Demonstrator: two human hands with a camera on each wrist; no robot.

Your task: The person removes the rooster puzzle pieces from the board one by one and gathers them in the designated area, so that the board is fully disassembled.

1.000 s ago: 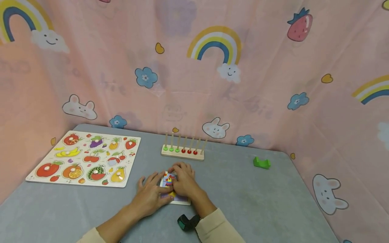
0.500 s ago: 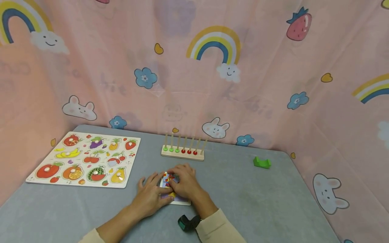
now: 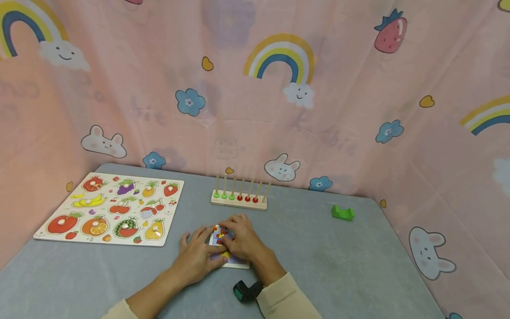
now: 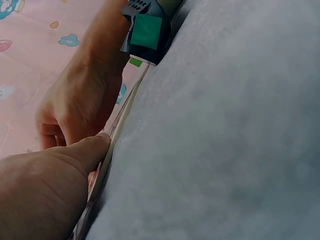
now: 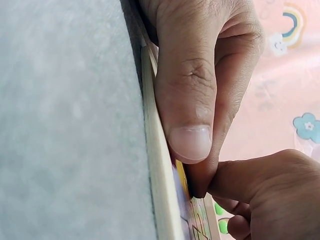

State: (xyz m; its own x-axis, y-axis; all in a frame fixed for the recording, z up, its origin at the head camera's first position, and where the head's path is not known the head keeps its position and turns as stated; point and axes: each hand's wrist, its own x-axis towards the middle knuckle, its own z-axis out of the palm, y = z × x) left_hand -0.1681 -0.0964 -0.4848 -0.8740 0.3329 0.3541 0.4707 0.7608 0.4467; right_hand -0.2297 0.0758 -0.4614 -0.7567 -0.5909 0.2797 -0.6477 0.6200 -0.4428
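A small picture puzzle board (image 3: 237, 265) with a pale wooden edge lies flat on the grey table, partly covered by both hands. My left hand (image 3: 194, 260) rests on its left side. The left thumb (image 5: 189, 110) lies along the near edge and the index finger reaches across the picture. Over the upper right part, my right hand (image 3: 244, 239) has curled fingers and seems to pinch a colourful puzzle piece (image 3: 221, 233) between thumb and fingers; the exact grip is hidden. In the right wrist view, the right thumb meets the left index fingertip.
A fruit peg puzzle (image 3: 109, 208) lies at the left. Behind the hands stands a wooden peg counter (image 3: 239, 200) with green and red rings. A green cradle-shaped block (image 3: 343, 213) is at the right. A patterned pink cloth (image 3: 247, 133) hangs behind the table.
The right thumb and fingers have shifted slightly over the picture, and the colourful figure beneath them now looks tilted and more covered. My left hand stays put.
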